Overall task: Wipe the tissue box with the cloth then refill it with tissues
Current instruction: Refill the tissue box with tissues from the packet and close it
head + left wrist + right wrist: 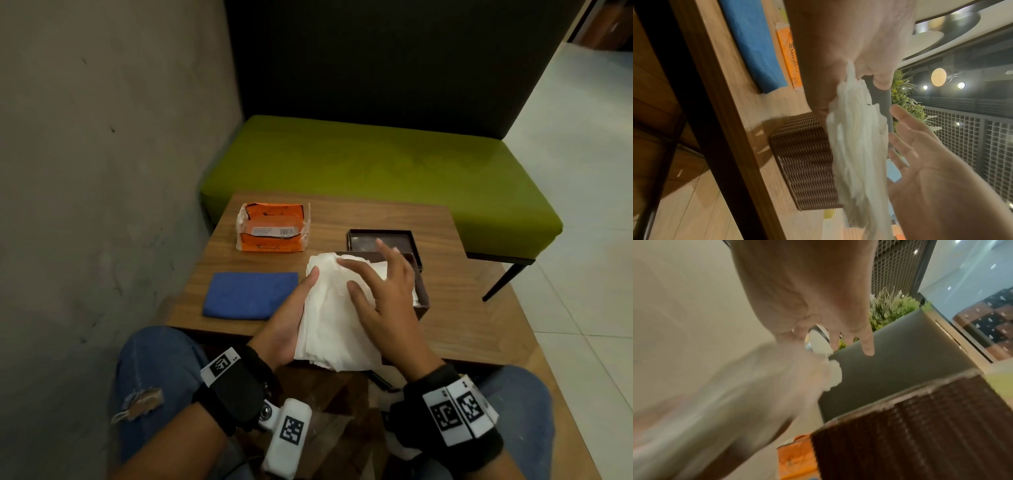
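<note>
A thick stack of white tissues (330, 315) is tilted over the near end of the open brown woven tissue box (423, 303), its far end dipping into the box. My left hand (291, 318) grips the stack's left edge, thumb on top. My right hand (380, 294) hovers over the stack with fingers spread and straight, holding nothing. The left wrist view shows the tissues (855, 146) fanned in front of the box (807, 162), with the right palm (931, 162) facing them. The folded blue cloth (250, 296) lies flat to the left.
An orange tissue pack (274, 228), torn open, lies at the table's far left. The box's dark lid (383, 233) rests upside down just behind the box. A green bench (376, 161) stands beyond the wooden table (472, 329); a concrete wall is on the left.
</note>
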`<state>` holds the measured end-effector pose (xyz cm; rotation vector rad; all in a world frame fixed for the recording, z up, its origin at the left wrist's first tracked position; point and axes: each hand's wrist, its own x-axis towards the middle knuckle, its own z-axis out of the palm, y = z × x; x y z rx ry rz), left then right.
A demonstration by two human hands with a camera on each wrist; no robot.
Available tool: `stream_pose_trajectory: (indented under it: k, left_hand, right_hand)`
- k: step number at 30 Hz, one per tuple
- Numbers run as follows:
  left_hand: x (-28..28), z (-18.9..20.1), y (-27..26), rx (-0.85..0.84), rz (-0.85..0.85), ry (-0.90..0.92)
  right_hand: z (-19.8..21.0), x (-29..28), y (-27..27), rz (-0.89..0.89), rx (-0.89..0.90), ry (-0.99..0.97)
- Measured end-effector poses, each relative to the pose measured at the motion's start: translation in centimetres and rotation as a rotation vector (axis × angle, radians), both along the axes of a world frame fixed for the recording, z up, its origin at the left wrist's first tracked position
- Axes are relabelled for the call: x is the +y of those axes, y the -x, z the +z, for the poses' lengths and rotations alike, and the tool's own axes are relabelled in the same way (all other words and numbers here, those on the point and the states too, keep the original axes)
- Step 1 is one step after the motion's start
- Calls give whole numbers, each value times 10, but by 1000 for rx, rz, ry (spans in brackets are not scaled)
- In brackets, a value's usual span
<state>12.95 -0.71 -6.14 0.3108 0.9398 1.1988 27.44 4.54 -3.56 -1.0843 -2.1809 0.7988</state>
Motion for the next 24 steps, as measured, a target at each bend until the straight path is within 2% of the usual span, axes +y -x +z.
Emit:
stream_pose_trajectory:
  k: [6,14,18,21,24]
  left_hand:
    - [1,0,-2,31,-39,-5]
    - [-1,-4,-1,91,-32,35]
    - [-1,-2,0,64,-28,46]
    - [-1,0,-1,42,-45,40]
    - [-2,-1,-4,82,-49,27]
  right_hand:
    - [19,15,6,252,-451,-84]
    - [34,19,6,201,-345,-84]
    - [37,22,0,340,-488,-37]
    - [36,19,1,355,-596,-43]
    - [33,20,3,288,-497,-73]
